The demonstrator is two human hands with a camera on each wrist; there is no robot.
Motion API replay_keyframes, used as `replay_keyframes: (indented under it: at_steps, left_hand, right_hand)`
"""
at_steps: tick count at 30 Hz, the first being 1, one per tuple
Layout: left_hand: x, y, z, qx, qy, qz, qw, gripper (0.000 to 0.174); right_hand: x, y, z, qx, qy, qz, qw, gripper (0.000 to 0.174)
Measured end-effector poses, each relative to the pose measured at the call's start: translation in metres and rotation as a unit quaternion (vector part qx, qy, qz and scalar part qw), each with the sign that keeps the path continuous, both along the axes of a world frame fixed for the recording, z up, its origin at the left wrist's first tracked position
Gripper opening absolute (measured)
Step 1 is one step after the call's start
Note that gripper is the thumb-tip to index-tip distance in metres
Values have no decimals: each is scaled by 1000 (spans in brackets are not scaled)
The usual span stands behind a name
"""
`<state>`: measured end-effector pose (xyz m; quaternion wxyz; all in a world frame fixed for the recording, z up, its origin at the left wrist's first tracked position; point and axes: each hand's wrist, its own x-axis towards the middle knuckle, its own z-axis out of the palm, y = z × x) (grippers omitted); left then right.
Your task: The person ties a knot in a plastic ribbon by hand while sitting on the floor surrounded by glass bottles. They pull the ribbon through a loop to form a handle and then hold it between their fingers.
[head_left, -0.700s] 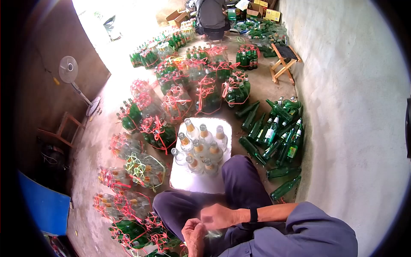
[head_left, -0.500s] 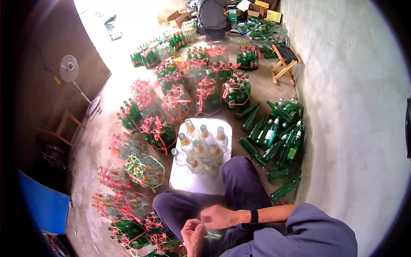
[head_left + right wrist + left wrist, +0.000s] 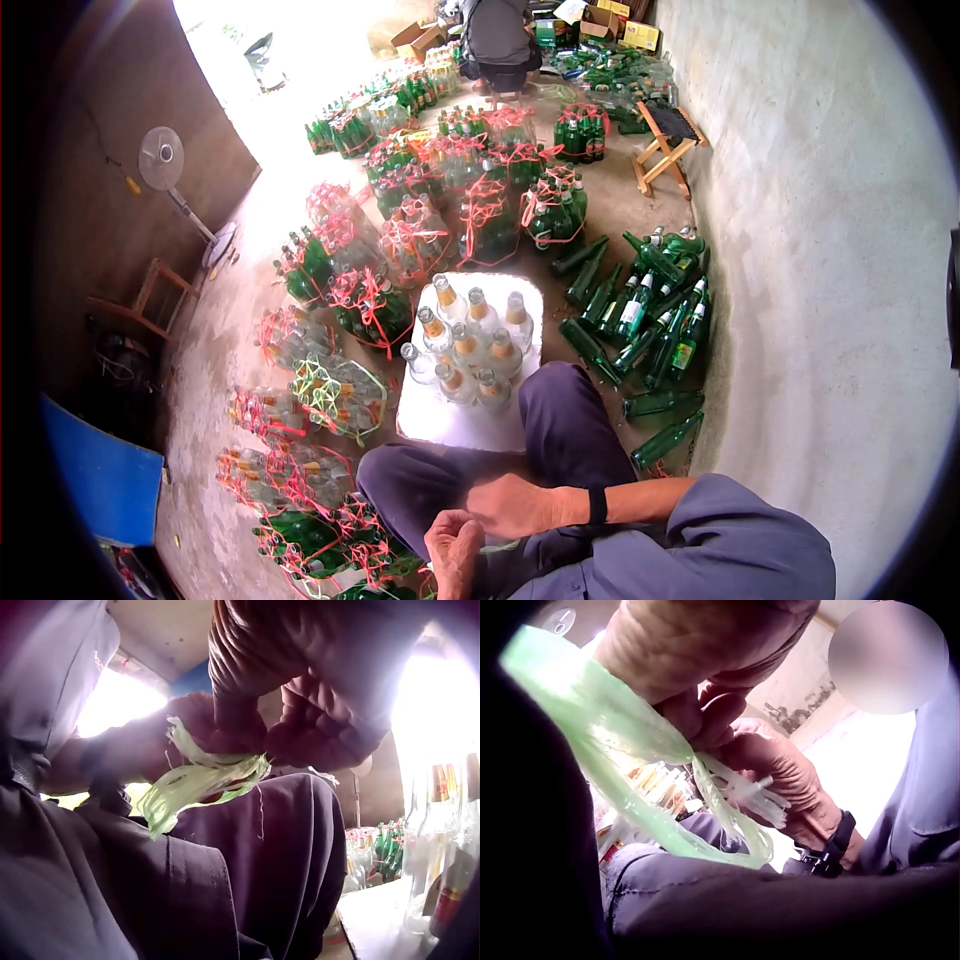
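Both hands meet over the lap and pinch a pale green plastic strip (image 3: 585, 712) between their fingertips. My left hand (image 3: 453, 548) is on the near left, its fingers curled. My right hand (image 3: 515, 505), with a black band at the wrist, bends in against it. In the left wrist view the strip forms a loop drawn together at a knot under the fingers, with frayed ends sticking out. Frayed green ends (image 3: 202, 787) hang below the fingertips in the right wrist view. Beyond the knees, several clear glass bottles (image 3: 466, 345) stand upright on a white board (image 3: 450, 428).
Loose green bottles (image 3: 640, 310) lie piled by the right wall. Bottle bundles tied with red strips (image 3: 410, 240) fill the floor ahead and left; one bundle has green strips (image 3: 340, 395). A folding stool (image 3: 665, 145), a fan (image 3: 163, 165) and a crouching person (image 3: 495, 45) are farther off.
The right hand and its wristband have shifted slightly right, and less of the green strip shows under the hands. The bottles on the board have not moved.
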<state>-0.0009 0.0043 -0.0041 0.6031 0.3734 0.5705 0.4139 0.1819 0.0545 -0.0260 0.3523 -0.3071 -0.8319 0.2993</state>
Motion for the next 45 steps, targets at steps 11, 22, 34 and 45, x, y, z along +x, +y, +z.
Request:
replay_keyframes:
  at_steps: [11, 22, 34, 45]
  left_hand:
    - [9, 0, 34, -60, 9, -11, 998, 7]
    - [-11, -5, 26, -32, 112, -96, 989, 7]
    - [-3, -8, 24, -95, -68, 35, 993, 5]
    - [-12, -4, 30, -48, -46, 28, 997, 4]
  right_hand:
    - [1, -7, 13, -28, 60, 7, 998, 21]
    - [-6, -9, 15, -152, 129, 10, 980, 21]
    - [-16, -4, 18, 10, 128, -2, 992, 29]
    - [-2, -10, 31, -173, 129, -3, 976, 20]
